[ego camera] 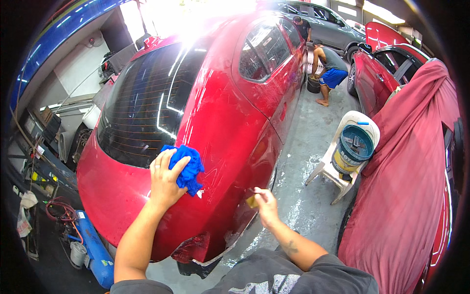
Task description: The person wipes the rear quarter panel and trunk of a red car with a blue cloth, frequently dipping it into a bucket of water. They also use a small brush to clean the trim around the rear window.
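My left hand (167,180) grips a bunched blue cloth (189,169) on the rear corner of a red car (216,147), just below its dark rear window (150,99). Beside the car's rear quarter panel is my right hand (267,207), its fingers closed on a small yellowish piece (252,201), perhaps sandpaper or a sponge. Whether that piece touches the panel I cannot tell. Dull, wet-looking patches mark the paint. At the lower rear corner, a rough opening (192,248) shows where the tail lamp would sit.
A teal bucket (353,149) stands on a white plastic chair (332,169) to the right. Behind it, a red cover (407,176) drapes a car. Two people (332,66) work farther along, one bending over a black bucket (313,84). A blue compressor tank (96,250) lies at lower left.
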Tool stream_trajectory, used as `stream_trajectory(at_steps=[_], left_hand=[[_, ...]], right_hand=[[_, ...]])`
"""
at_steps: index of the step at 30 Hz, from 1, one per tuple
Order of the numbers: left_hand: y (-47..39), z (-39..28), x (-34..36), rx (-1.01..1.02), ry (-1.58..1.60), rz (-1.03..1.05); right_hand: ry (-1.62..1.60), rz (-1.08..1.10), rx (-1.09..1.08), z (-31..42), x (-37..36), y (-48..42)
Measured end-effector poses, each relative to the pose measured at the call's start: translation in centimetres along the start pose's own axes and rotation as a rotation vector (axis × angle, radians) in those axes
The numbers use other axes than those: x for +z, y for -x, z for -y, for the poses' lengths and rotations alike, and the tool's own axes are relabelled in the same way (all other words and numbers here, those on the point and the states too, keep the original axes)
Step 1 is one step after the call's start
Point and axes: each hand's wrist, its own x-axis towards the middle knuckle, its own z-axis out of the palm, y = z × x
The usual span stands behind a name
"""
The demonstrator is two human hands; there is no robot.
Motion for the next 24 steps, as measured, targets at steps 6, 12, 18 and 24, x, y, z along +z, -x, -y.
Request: stream_trajectory(at_steps=[6,12,18,24], left_hand=[[4.3,-6.5,2.3,-0.225,-0.292,-0.054],[-0.5,-9.2,9.4,-0.738,-0.58,-0.306],[-5.3,-9.0,14.1,-0.69,-0.744,-0.426],[-8.8,-15.3,22.0,-0.487,-0.741,-0.34]], right_hand=[[-0.334,-0.063,0.163,4.8,-19.8,0.0],[-0.497,-0.364,0.237,8.8,-38.4,1.5],[-0.399,-0.418,0.23,15.1,-48.1,-6.2],[-0.124,-0.41,0.122,19.8,-51.7,-15.9]])
